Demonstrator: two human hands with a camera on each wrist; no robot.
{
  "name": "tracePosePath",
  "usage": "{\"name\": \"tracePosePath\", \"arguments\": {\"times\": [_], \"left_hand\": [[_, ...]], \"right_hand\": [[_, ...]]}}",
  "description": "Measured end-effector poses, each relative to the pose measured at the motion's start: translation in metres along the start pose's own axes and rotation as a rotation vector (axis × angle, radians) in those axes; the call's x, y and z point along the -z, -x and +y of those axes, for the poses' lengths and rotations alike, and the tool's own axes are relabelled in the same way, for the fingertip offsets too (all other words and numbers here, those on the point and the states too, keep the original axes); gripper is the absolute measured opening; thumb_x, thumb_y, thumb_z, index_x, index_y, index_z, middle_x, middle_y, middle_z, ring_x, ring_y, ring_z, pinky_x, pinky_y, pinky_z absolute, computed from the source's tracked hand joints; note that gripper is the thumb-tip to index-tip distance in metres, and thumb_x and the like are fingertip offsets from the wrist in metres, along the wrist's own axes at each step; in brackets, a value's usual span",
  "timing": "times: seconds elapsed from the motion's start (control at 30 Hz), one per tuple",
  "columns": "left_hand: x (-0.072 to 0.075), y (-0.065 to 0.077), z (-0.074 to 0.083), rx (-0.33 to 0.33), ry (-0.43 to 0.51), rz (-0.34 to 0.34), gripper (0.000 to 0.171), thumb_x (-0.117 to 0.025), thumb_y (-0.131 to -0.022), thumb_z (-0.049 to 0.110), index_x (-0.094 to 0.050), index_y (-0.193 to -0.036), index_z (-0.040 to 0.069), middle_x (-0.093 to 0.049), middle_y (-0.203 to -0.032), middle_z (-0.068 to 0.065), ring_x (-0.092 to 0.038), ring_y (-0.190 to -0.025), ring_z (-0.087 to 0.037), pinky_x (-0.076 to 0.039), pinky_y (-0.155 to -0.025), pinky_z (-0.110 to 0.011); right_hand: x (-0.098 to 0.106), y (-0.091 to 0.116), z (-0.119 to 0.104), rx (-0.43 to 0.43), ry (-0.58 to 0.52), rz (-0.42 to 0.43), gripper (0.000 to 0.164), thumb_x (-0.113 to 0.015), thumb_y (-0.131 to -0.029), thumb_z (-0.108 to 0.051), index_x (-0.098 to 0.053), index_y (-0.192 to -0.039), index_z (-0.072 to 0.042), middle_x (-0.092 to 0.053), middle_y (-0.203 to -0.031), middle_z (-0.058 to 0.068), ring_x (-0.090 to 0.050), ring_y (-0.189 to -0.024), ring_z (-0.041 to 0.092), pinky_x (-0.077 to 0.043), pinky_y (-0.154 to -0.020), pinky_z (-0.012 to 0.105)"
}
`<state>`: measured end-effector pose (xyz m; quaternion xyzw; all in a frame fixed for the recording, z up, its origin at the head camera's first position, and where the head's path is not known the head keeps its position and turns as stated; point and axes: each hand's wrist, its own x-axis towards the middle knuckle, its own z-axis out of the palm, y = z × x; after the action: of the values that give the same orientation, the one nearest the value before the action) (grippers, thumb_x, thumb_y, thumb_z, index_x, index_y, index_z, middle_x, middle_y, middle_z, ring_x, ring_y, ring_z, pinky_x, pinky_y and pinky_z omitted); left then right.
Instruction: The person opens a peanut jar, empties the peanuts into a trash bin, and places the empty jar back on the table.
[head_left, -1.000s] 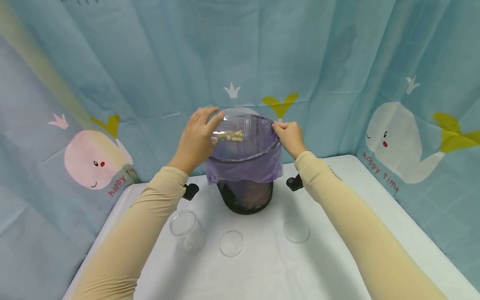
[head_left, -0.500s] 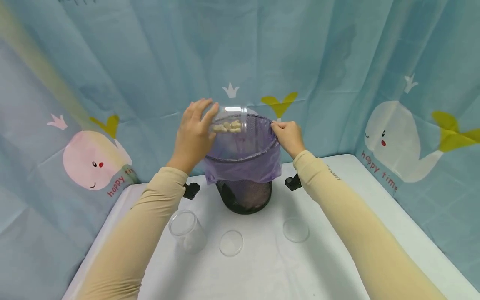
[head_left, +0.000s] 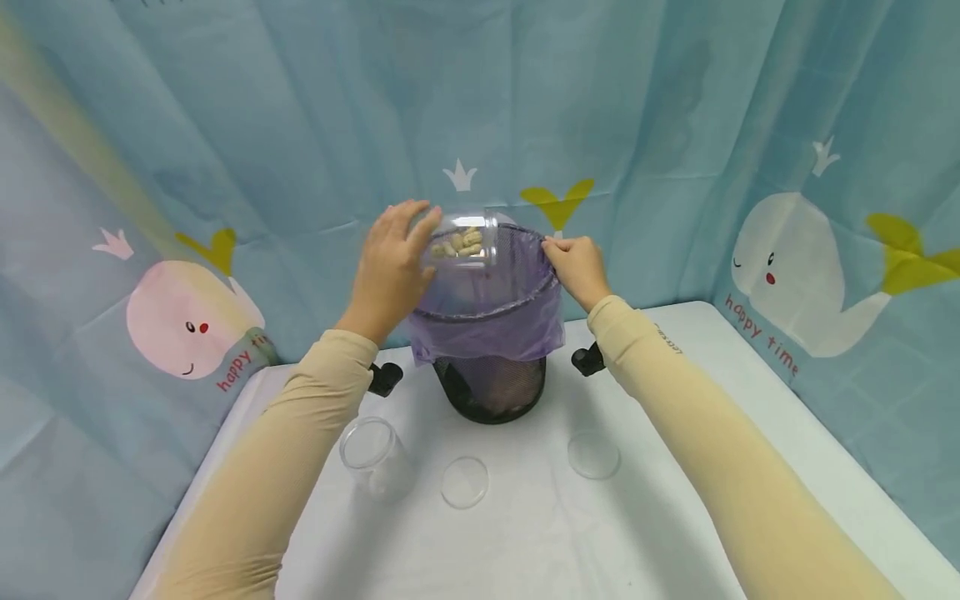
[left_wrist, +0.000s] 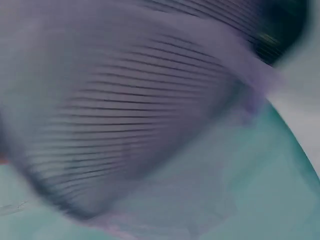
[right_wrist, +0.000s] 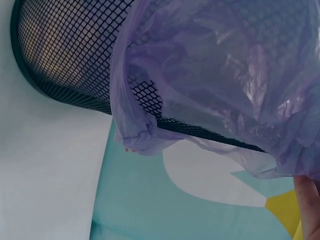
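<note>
My left hand (head_left: 390, 271) grips a clear jar (head_left: 467, 222) lying on its side, its mouth pointing right. Several peanuts (head_left: 463, 243) lie along the lower wall inside it. Under the jar stands a black mesh wastebasket (head_left: 491, 390) with a purple bag (head_left: 495, 337) folded over its rim. My right hand (head_left: 577, 268) pinches the bag at the rim's right side. Fingers (right_wrist: 306, 200) of that hand show at the bag's edge in the right wrist view. Motion blurs the left wrist view, where the bag-lined basket (left_wrist: 135, 110) fills most of the picture.
On the white table (head_left: 525, 533) an uncapped clear jar (head_left: 372, 454) stands at the left. One clear round lid (head_left: 464, 482) lies in the middle and another clear lid (head_left: 593, 455) to the right. A blue printed curtain (head_left: 337, 108) hangs close behind the wastebasket.
My left hand has raised the jar slightly over the wastebasket, and the peanuts have shifted inside it. The right hand keeps its hold on the bag's rim.
</note>
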<state>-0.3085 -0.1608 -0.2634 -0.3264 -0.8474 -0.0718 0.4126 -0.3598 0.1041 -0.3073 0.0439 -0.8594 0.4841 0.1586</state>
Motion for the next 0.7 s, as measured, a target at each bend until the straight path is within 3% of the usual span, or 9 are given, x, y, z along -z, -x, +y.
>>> {"name": "tracePosePath", "arguments": {"times": [0.1, 0.17, 0.33, 0.5, 0.6, 0.7], "left_hand": [[-0.003, 0.003, 0.001, -0.049, -0.017, -0.108, 0.063, -0.076, -0.077, -0.006, -0.054, -0.135, 0.002, -0.055, -0.138, -0.023, -0.048, -0.134, -0.039, -0.031, -0.124, -0.044], [-0.003, 0.005, 0.001, -0.064, -0.028, -0.132, 0.061, -0.075, -0.077, -0.008, -0.055, -0.135, 0.002, -0.055, -0.138, -0.023, -0.049, -0.133, -0.039, -0.032, -0.123, -0.045], [0.005, 0.0, 0.001, -0.028, -0.021, -0.057, 0.063, -0.075, -0.075, -0.01, -0.056, -0.133, 0.003, -0.054, -0.138, -0.023, -0.048, -0.134, -0.04, -0.032, -0.122, -0.046], [0.01, -0.003, 0.001, -0.03, -0.023, -0.062, 0.061, -0.072, -0.078, -0.009, -0.055, -0.135, 0.002, -0.054, -0.139, -0.024, -0.048, -0.135, -0.04, -0.031, -0.123, -0.046], [0.011, -0.004, 0.001, 0.0, 0.01, -0.004, 0.063, -0.075, -0.077, -0.007, -0.054, -0.136, 0.002, -0.054, -0.139, -0.024, -0.047, -0.135, -0.041, -0.028, -0.125, -0.045], [0.009, -0.002, -0.001, 0.0, 0.014, -0.032, 0.065, -0.078, -0.076, -0.006, -0.054, -0.135, 0.002, -0.054, -0.139, -0.023, -0.048, -0.134, -0.041, -0.03, -0.124, -0.046]], "right_hand": [[-0.001, 0.001, 0.0, -0.01, -0.005, 0.008, 0.035, -0.055, -0.101, -0.026, -0.077, -0.103, 0.002, -0.067, -0.129, 0.007, -0.04, -0.059, 0.013, -0.03, -0.049, 0.023], [-0.001, 0.001, 0.001, -0.014, -0.002, 0.005, 0.035, -0.055, -0.101, -0.026, -0.077, -0.103, 0.001, -0.067, -0.129, 0.006, -0.038, -0.057, 0.014, -0.03, -0.048, 0.023], [-0.003, 0.002, 0.0, -0.017, -0.012, -0.012, 0.032, -0.055, -0.101, -0.027, -0.072, -0.118, -0.006, -0.067, -0.13, 0.006, -0.037, -0.056, 0.012, -0.032, -0.05, 0.022], [-0.001, 0.002, -0.001, -0.028, -0.016, 0.001, 0.031, -0.056, -0.1, -0.027, -0.072, -0.116, -0.006, -0.067, -0.129, 0.006, -0.035, -0.055, 0.015, -0.029, -0.048, 0.023], [0.0, 0.002, -0.002, -0.016, 0.006, -0.001, 0.031, -0.055, -0.101, -0.027, -0.072, -0.117, -0.006, -0.067, -0.129, 0.006, -0.036, -0.058, 0.015, -0.03, -0.05, 0.023], [0.0, 0.002, -0.002, -0.014, 0.005, -0.005, 0.032, -0.055, -0.101, -0.027, -0.073, -0.115, -0.004, -0.067, -0.13, 0.006, -0.036, -0.058, 0.014, -0.03, -0.05, 0.023]]}}
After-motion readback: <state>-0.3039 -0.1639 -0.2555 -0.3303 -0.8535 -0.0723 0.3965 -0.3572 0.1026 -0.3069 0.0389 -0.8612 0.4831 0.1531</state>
